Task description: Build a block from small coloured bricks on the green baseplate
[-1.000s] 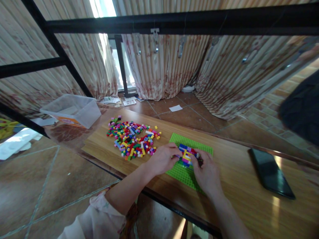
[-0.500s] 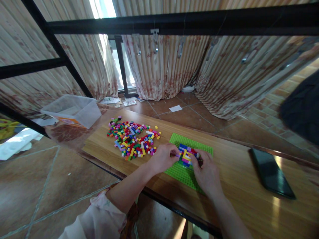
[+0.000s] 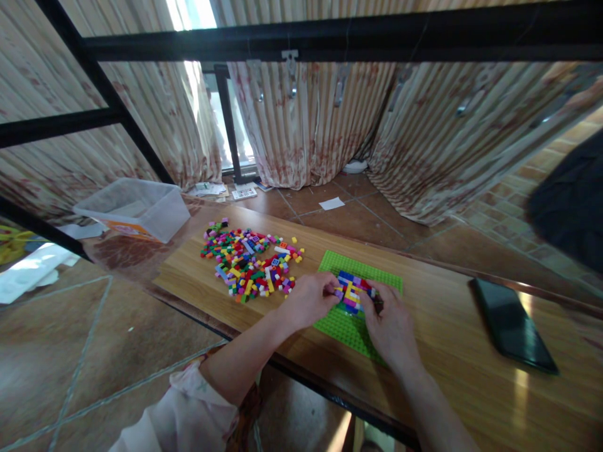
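A multicoloured build of toy bricks (image 3: 349,294), with blue, yellow, red, white and pink pieces, sits on a green studded baseplate (image 3: 346,339). At its left side, my left hand (image 3: 311,298) is closed in a pinch, with a small purplish brick (image 3: 338,292) at the fingertips touching or very near the build. My right hand (image 3: 392,320) grips the build's right edge between thumb and fingers; the fingertips are partly hidden behind it. Left of the baseplate lies a loose pile of small coloured bricks (image 3: 254,263).
The wooden table (image 3: 438,326) has a black phone (image 3: 513,326) on its right part. At the left end stands a clear plastic bin (image 3: 164,213) with an orange label. A black metal bar (image 3: 330,41) crosses above, before striped curtains (image 3: 311,125).
Both hands stay almost where they were at the build. The left fingertips shift very slightly against its left side. The camera view moves a little.
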`<act>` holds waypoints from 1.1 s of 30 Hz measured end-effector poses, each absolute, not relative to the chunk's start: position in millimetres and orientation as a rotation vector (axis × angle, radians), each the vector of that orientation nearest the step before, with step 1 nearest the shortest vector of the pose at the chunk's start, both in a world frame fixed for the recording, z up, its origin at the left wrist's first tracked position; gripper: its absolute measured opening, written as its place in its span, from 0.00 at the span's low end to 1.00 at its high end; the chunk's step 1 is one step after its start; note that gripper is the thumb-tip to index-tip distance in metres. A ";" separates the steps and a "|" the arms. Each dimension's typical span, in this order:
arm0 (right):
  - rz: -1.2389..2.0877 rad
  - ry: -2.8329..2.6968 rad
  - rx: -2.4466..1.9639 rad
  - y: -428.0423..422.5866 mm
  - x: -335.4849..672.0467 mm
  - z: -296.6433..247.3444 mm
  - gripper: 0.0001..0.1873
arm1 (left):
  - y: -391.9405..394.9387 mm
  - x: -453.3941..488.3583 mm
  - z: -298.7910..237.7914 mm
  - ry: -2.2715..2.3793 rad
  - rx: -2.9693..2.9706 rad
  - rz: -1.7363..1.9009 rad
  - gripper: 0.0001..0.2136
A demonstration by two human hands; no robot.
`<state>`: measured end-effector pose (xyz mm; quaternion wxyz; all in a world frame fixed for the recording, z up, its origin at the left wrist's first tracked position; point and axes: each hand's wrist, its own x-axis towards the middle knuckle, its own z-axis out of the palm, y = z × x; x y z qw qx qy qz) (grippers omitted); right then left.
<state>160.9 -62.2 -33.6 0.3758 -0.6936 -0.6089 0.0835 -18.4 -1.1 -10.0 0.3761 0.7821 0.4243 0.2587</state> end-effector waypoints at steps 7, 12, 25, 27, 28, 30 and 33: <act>0.210 -1.559 -1.782 -60.9 160.8 -33.5 0.21 | -4.8 -17.2 -9.5 1.090 2.056 0.672 0.04; 0.206 -1.560 -1.784 -61.7 161.1 -33.4 0.22 | -4.7 -18.0 -6.7 1.092 2.130 0.665 0.04; 0.212 -1.566 -1.780 -62.1 159.2 -32.2 0.21 | 0.1 -21.9 -2.9 1.057 2.123 0.638 0.04; 0.221 -1.555 -1.789 -62.2 159.0 -32.1 0.21 | 0.7 -22.0 -4.0 1.043 2.118 0.645 0.04; 0.224 -1.551 -1.792 -62.2 158.9 -32.1 0.21 | 0.9 -22.1 -4.4 1.037 2.117 0.649 0.04; 0.225 -1.550 -1.791 -62.2 158.7 -32.0 0.21 | 1.2 -22.3 -5.1 1.031 2.118 0.653 0.04; 0.208 -1.554 -1.788 -62.0 158.5 -32.0 0.21 | 0.7 -22.6 -5.4 1.044 2.120 0.652 0.04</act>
